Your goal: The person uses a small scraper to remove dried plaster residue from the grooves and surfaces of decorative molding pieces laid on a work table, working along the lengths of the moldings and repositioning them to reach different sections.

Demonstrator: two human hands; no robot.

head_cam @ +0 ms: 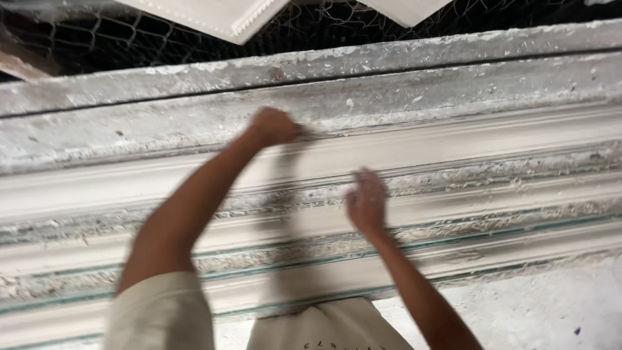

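Nearest to the camera there is the person's pale shirt (324,327) and a light short sleeve (162,314) on the left arm. A little farther, the right hand (367,202) is over the long plaster mould (492,188), which lies across the whole view from left to right, with many parallel ridges and grooves covered in rough white plaster. This hand is blurred; the fingers look to be loosely together and bent downward to the mould surface, and they hold nothing that I can see, but I cannot tell if they touch the plaster. Farther away, the left hand (273,126) is closed in a fist at the upper part of the same mould, beside a wide smooth groove; something small and dark shows at the thumb side, but it is too blurred to say what it is. Behind the mould there is a wire mesh (97,39), and two white plaster panels (214,16) lie on it.
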